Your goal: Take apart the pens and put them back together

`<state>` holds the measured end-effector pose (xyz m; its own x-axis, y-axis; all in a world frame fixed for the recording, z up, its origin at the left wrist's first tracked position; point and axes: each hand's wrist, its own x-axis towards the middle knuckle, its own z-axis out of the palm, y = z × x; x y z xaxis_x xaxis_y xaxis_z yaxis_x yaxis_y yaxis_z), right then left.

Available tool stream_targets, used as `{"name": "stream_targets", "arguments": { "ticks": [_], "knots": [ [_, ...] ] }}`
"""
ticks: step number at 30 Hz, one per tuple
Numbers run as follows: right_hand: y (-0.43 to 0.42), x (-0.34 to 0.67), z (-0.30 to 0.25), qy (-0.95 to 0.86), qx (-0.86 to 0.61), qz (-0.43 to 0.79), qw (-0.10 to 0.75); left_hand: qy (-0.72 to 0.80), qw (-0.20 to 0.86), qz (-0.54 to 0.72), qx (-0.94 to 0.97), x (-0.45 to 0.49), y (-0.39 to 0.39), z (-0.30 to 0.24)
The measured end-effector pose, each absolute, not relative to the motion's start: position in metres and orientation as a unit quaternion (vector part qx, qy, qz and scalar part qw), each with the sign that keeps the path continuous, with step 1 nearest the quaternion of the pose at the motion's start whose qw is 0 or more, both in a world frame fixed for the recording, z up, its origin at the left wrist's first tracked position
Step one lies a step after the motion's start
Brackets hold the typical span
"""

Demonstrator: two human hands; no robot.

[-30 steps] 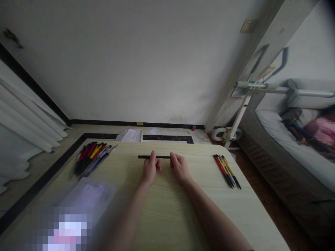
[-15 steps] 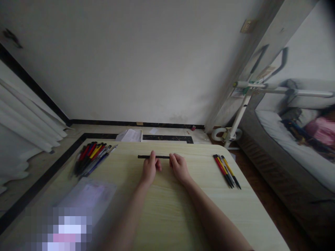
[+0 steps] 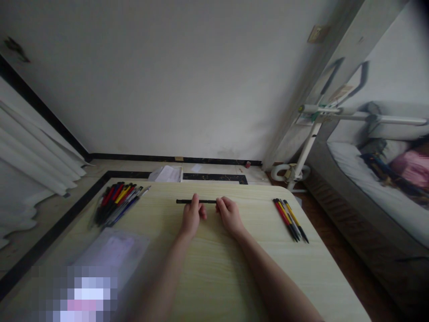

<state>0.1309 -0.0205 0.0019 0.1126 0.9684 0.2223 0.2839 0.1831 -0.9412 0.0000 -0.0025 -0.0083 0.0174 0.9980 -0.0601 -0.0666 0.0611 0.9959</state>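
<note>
A black pen (image 3: 208, 201) lies level between my two hands, over the middle of the far part of the table (image 3: 214, 277). My left hand (image 3: 192, 216) is closed around it, thumb on top, and the pen's left end sticks out past the fingers. The fingertips of my right hand (image 3: 229, 214) pinch its right end, which they hide. Off to the left is a heap of pens (image 3: 117, 201) in black, red, yellow, blue and clear. On the right several pens (image 3: 290, 219), red, yellow and pale with black ends, lie side by side.
A clear plastic sleeve (image 3: 134, 246) lies at the table's near left, partly pixelated. Beyond the far edge, a box with papers (image 3: 169, 173) sits on the floor. A white metal exercise frame (image 3: 306, 147) and a grey sofa (image 3: 351, 192) stand to the right.
Almost nothing differs. Both hands keep the same hold on the black pen, and the pens on either side lie where they were.
</note>
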Motion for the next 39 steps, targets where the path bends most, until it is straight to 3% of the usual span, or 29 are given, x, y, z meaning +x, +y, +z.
{"name": "stream_targets", "arguments": {
  "ticks": [39],
  "knots": [
    [-0.0175,0.1288,-0.0025,-0.549,-0.572,0.335,0.508,0.499,0.538,0.493,0.468,0.0008,-0.0027,-0.0071]
  ]
}}
